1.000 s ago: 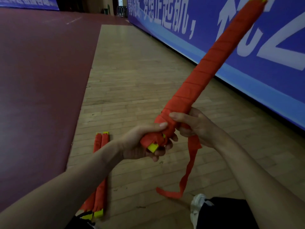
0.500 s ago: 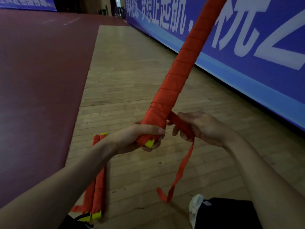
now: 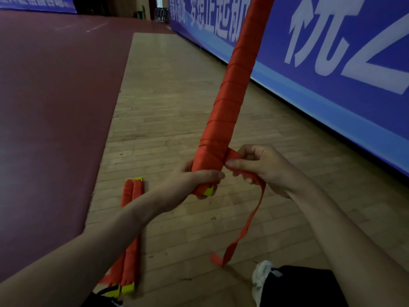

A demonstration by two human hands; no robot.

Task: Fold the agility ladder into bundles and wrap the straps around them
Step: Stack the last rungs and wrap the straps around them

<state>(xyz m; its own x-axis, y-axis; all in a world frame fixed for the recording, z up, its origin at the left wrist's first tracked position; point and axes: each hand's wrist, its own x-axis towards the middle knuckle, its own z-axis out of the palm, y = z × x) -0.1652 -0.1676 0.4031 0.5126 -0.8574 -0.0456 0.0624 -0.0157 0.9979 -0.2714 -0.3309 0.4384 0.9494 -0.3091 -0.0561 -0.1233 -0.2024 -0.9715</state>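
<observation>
At the lower end of the near-upright bundle (image 3: 230, 107), the left grip (image 3: 192, 183) clasps it; immediately right, the right grip (image 3: 263, 171) pinches the trailing strap (image 3: 254, 209).

The pale wooden plank floor (image 3: 177, 111) runs as a strip away from the viewer. Two wrapped red bundles (image 3: 129, 262) lie on it side by side, touching along their length, with yellow ends (image 3: 137, 179) showing at both tips. Left of the bundles the planks meet a dark red floor covering (image 3: 55, 111). Right of the bundles, at the near edge, a white shoe (image 3: 262, 275) rests on the planks.
</observation>
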